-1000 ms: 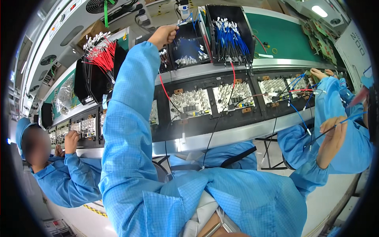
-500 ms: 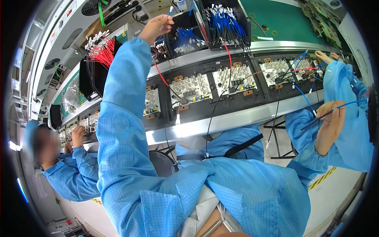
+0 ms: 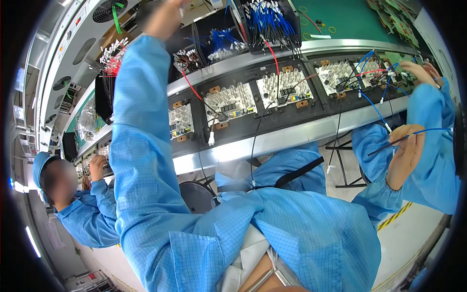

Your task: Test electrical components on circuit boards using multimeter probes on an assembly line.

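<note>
My right hand (image 3: 406,151) is closed around blue and black wires (image 3: 430,130) at the right, in front of the bench. One wire's white connector stands near the fingertips. Up at the top left, my left hand (image 3: 166,19) is raised past the wire bins and smeared by motion; its fingers run to the picture's edge, so what they hold cannot be made out. Below it, white circuit boards (image 3: 231,103) with small digit displays sit in black trays on the bench. Red and black wires hang from several boards.
Black bins hold blue wires (image 3: 269,22), more blue wires (image 3: 226,41), brown wires (image 3: 188,59) and red wires (image 3: 111,61). A co-worker's hands (image 3: 422,73) work over the boards at the right. Another person (image 3: 61,182) sits at the left. A metal rail (image 3: 292,129) edges the bench.
My left hand has moved up and left, away from the blue-wire bin, and the blue wire it pinched no longer shows. My right hand stays nearly still. The view has shifted slightly.
</note>
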